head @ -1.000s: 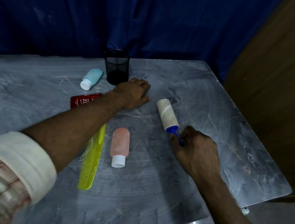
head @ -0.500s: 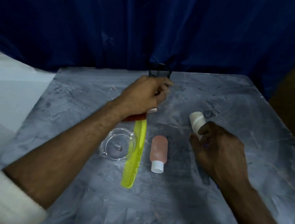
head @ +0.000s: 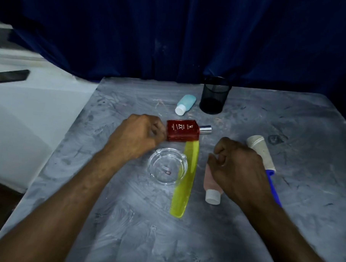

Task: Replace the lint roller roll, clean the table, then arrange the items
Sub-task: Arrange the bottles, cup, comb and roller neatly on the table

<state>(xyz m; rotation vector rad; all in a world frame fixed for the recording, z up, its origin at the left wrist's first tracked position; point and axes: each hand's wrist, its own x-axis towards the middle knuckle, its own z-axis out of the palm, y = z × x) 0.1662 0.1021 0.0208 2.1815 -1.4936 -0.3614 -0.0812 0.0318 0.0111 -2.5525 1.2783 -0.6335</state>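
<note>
On the grey table (head: 283,224), the left grip (head: 140,137) is curled against the base of the red perfume bottle (head: 182,131); whether it pinches the bottle cannot be told. The right grip (head: 236,163) hangs curled above the pink bottle (head: 209,180), with nothing seen in it. The lint roller (head: 263,154) lies flat just right of that grip, its blue handle toward the person.

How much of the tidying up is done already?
Not much yet. The lint roller lies on the table with a roll on; new or old, I cannot tell. The left hand touches the red perfume bottle; the right hand is curled over the pink bottle, holding nothing. Still left: the comb, ashtray and blue bottle lie loose, and the mesh cup looks empty.
</note>
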